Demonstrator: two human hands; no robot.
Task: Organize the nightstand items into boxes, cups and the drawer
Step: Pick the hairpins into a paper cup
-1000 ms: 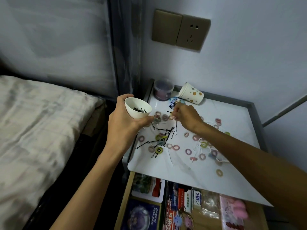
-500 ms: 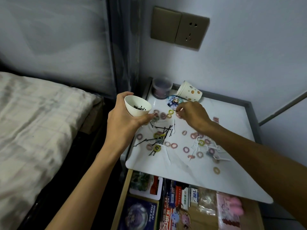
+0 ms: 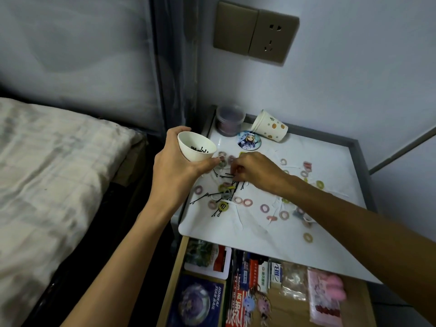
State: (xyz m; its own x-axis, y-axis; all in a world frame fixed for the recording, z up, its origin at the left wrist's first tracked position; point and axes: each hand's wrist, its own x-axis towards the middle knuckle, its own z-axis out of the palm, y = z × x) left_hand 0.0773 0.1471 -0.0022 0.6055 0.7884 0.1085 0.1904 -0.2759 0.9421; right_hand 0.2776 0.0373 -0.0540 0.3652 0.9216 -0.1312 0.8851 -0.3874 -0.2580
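Gripping the white cup (image 3: 197, 149) in your curled left hand (image 3: 174, 166), you pinch black hairpins (image 3: 226, 176) at its four o'clock, your right hand (image 3: 256, 169) bunched tight.

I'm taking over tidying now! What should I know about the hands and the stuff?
Left hand holds the small white paper cup with some black hairpins inside.
Right hand curls its fingertips onto loose black hairpins on the white nightstand top; grip unclear.
Left to do: those pins, many small coloured hair rings, a round cartoon badge.
A spotted paper cup lies tipped at the back.
The wooden drawer is open.
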